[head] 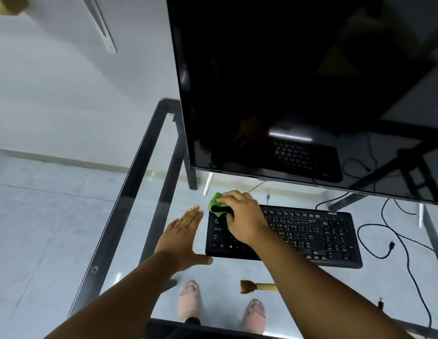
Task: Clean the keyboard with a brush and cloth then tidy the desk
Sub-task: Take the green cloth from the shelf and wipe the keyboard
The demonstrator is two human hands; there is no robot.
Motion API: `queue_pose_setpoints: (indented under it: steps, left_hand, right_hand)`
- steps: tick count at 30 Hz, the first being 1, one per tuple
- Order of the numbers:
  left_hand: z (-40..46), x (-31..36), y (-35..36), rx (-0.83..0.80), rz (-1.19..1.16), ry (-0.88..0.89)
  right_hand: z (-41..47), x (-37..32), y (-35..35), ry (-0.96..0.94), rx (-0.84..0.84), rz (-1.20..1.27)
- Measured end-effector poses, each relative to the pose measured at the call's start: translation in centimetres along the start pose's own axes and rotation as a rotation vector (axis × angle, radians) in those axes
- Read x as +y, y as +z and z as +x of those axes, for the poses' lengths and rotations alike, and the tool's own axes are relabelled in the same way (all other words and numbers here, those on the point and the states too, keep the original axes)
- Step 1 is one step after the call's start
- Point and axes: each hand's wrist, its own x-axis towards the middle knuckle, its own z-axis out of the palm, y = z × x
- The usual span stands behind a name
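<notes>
A black keyboard [310, 237] lies on the glass desk [149, 133] below the monitor. My right hand [244, 216] is shut on a green cloth [216, 201] and presses it on the keyboard's top left corner. My left hand [182, 237] rests flat and open on the glass, fingers together, thumb against the keyboard's left front corner. A brush [255, 286] with brown bristles and a pale wooden handle lies on the glass in front of the keyboard; my right forearm hides part of its handle.
A large dark monitor [298, 89] stands close behind the keyboard. Black cables [389, 243] trail on the right. The desk's dark metal frame [129, 192] runs along the left edge. My feet in pink slippers [189, 300] show through the glass.
</notes>
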Motion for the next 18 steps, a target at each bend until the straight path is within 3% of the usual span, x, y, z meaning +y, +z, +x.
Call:
queue_pose_setpoints:
  steps: [5,13,18]
  left_hand:
    - [-0.1,-0.2,0.1,-0.022,-0.009,-0.004]
    - [0.2,0.4,-1.0,-0.079,-0.111,-0.067]
    - [-0.1,1.9,-1.1,0.037,-0.252,-0.168]
  right_hand:
    - [-2.5,2.7,-1.2,-0.034,-0.021,0.039]
    - [-6.6,5.9,-3.3,0.207,-0.027,0.240]
    - [-7.5,6.5,-3.4,0.223,0.053,0.182]
